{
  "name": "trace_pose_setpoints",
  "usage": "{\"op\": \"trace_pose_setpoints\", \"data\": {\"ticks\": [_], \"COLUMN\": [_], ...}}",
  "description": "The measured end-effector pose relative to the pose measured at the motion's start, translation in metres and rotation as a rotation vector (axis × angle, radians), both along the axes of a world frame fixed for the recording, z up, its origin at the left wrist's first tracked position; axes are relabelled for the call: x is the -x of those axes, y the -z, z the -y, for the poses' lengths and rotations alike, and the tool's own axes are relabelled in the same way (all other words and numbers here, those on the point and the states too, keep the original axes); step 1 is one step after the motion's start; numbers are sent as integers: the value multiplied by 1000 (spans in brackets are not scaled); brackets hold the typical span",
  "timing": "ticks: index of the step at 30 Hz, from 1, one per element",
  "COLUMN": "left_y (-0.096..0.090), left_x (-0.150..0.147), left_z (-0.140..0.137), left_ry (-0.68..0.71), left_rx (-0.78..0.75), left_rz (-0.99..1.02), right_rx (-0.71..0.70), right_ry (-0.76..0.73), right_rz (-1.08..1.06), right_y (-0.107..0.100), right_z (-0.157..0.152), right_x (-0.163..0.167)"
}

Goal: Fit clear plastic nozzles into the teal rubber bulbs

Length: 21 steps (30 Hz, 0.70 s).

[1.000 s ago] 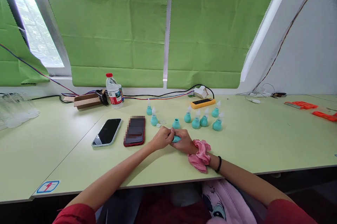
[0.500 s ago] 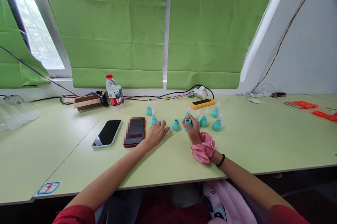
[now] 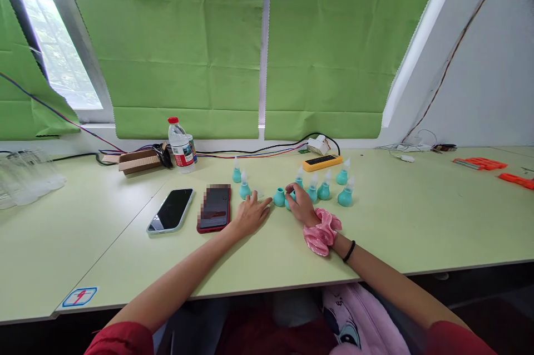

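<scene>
My right hand [image 3: 302, 208] curls round a teal squeeze bulb [image 3: 288, 202], mostly hidden behind the fingers, low at the table. Right beside it stands a teal bulb with an open mouth and no tip [image 3: 278, 197]. My left hand [image 3: 251, 216] lies on the table with fingers spread, its thumb close to that open bulb. Just beyond the left fingers is a teal bulb with a clear nozzle tip [image 3: 244, 190], and another tipped bulb [image 3: 237, 174] sits behind it. Several more tipped bulbs [image 3: 324, 191] stand beyond and right of my right hand.
A red-cased phone [image 3: 214, 209] and a pale-cased phone [image 3: 170, 211] lie to the left. Toward the window are a water bottle [image 3: 182, 149], a cardboard box [image 3: 139, 162] and a yellow power strip [image 3: 322, 163]. Clear cups [image 3: 29, 180] lie far left, orange tools [image 3: 479, 163] far right.
My right hand has moved slightly left and turned over the bulb, bringing it against the open bulb. My left fingers have spread wider.
</scene>
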<state>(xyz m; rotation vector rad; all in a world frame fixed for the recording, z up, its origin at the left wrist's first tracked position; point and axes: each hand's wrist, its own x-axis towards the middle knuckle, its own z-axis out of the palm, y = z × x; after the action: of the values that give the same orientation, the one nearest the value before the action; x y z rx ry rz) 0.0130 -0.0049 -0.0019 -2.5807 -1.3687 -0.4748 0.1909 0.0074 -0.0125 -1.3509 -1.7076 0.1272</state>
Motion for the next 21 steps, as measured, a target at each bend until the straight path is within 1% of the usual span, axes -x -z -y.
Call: {"op": "trace_pose_setpoints", "data": {"ticks": [4, 9, 12, 14, 18, 21], "left_y": [-1, -3, -4, -5, -6, -3], "left_x": [-2, -3, -1, 1, 4, 5], "left_z": [0, -3, -6, -7, -9, -13], "left_ry": [-55, -168, -195, -180, -89, -21], "left_rx": [-16, 30, 70, 111, 190, 184], "left_rz": [-24, -37, -20, 12, 128, 238], "right_rx": [-24, -39, -40, -47, -38, -57], "right_ry": [-1, 81, 89, 81, 73, 79], "right_rz": [42, 107, 107, 96, 78, 78], "right_y": [-2, 0, 3, 4, 6, 5], "right_z": [1, -1, -3, -4, -5, -5], "right_x": [0, -1, -2, -2, -2, -1]}}
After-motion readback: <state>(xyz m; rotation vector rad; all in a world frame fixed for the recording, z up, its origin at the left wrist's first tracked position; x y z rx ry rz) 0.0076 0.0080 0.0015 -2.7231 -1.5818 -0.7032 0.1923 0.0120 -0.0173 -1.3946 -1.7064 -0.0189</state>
